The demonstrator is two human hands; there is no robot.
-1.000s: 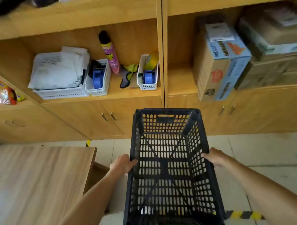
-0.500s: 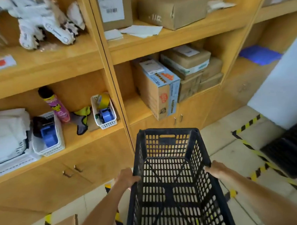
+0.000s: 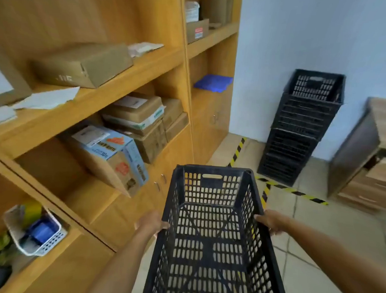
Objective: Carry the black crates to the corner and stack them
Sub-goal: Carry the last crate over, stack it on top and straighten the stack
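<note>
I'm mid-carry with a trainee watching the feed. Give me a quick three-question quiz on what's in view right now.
1. True or false: the carried crate has boxes inside it.
2. Where does the stack of black crates stand? A) on the wooden shelving B) on the floor against the blue-white wall C) on the wooden cabinet
3. Fill in: the left hand and right hand each have a grip on a long side ____ of the crate.

Key: 1 false, it is empty. 2 B. 3 rim.
</note>
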